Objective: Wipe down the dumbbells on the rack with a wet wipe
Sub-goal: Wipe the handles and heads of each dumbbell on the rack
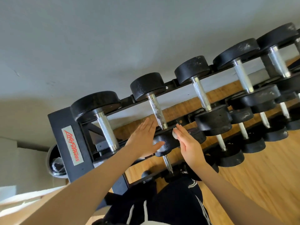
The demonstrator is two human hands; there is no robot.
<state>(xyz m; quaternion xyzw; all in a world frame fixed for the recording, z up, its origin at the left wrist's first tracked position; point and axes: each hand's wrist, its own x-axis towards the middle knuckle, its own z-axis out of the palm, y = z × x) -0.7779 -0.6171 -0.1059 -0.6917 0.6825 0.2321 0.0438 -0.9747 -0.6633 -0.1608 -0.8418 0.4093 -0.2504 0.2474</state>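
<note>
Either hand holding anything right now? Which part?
Right hand presses a wet wipe against the dumbbell's near head with straight fingers. Left hand lies flat on it, gripping nothing.

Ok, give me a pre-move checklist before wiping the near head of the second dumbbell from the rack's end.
1. Wet wipe in the right hand: ok, a white wad sits against its fingers.
2. Wipe on the near head: ok, pressed to its right side.
3. Left hand steadying: ok, flat against the head's left side.
4. Dumbbell seated on the rack: ok, the handle spans both rails.
5. Wipe wet enough: cannot tell.
6. Head already clean: cannot tell.
</note>
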